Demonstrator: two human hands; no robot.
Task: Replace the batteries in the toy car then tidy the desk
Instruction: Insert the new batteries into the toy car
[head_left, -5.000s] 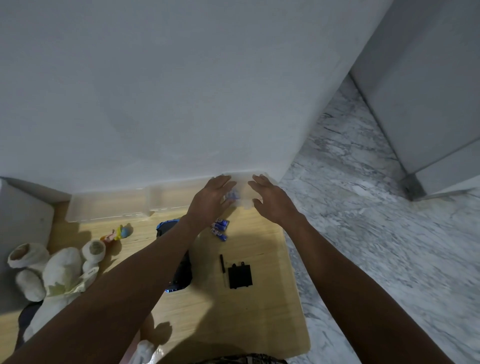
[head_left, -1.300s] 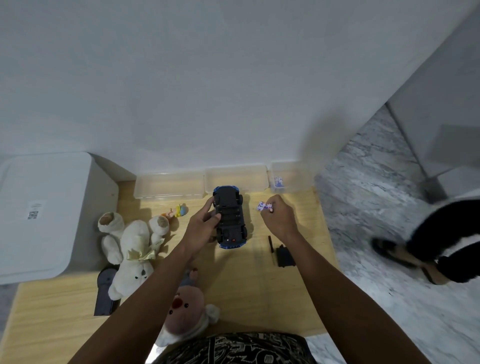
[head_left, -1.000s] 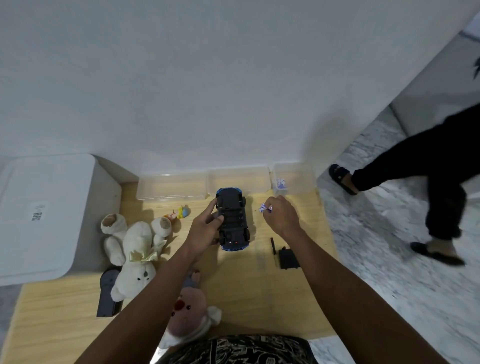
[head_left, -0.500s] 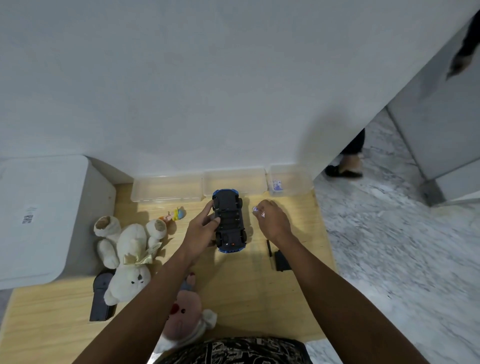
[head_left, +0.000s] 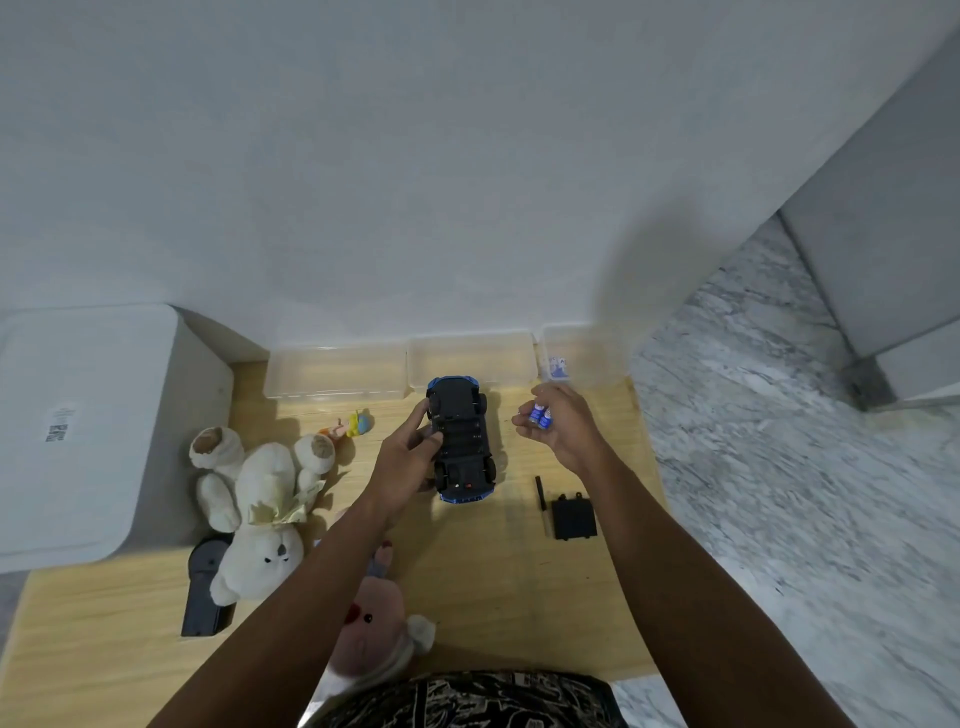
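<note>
A blue toy car (head_left: 464, 442) lies upside down on the wooden desk (head_left: 498, 577), its black underside and open battery bay facing up. My left hand (head_left: 410, 457) grips the car's left side. My right hand (head_left: 563, 428) hovers to the right of the car and holds blue batteries (head_left: 539, 417) in its fingertips. The black battery cover (head_left: 572, 517) and a small black screwdriver (head_left: 541, 500) lie on the desk below my right hand.
Three clear plastic bins (head_left: 470, 364) line the wall; the right bin (head_left: 571, 358) holds something blue. A white plush (head_left: 260, 499), a pink plush (head_left: 371, 634), a small colourful figure (head_left: 356, 423), a black remote (head_left: 203, 587) and a white box (head_left: 78, 431) fill the left. Marble floor (head_left: 805, 493) lies right.
My right hand has lifted a little and turned so the batteries show at its fingertips. My left hand stays on the car. The person walking on the right has left the view.
</note>
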